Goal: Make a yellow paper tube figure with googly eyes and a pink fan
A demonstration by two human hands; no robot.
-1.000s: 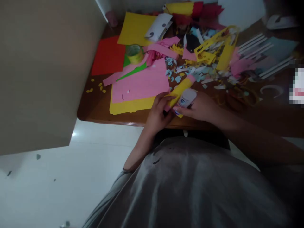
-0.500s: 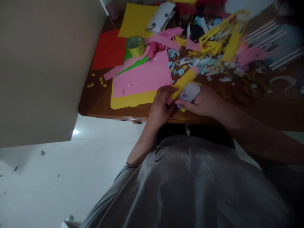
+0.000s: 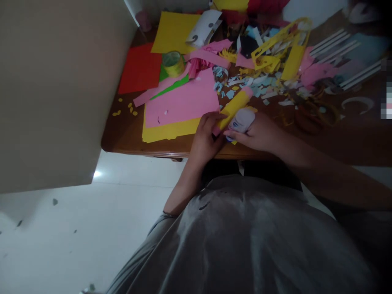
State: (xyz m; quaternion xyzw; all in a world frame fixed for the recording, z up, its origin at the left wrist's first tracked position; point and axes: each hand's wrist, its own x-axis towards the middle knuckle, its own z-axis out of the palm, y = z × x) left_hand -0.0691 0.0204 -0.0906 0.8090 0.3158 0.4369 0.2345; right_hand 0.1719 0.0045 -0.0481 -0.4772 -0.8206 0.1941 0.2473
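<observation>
My left hand (image 3: 207, 132) grips the near end of a yellow paper roll (image 3: 235, 107) with pink ends, its fingers curled over the edge. Close beside the roll, my right hand (image 3: 260, 132) is closed around a white glue bottle (image 3: 243, 119), its lower end pointing down toward the roll's near side. The bottle's tip is hidden or too dark to make out. A bit of yellow paper shows beneath the bottle. Left of my hands lie a pink sheet (image 3: 180, 104) and several yellow sheets (image 3: 171, 134) under it.
On the brown table (image 3: 125, 136) are a tape roll (image 3: 173, 64), red paper (image 3: 141, 67), a folded white paper (image 3: 203, 29), scissors (image 3: 318, 114), yellow cut-outs (image 3: 290, 61) and many scraps (image 3: 260, 85). A large beige panel (image 3: 55, 94) stands at the left.
The view has shifted slightly, so the table things sit a little lower and further left. Both hands keep their hold on the paper roll and the glue bottle.
</observation>
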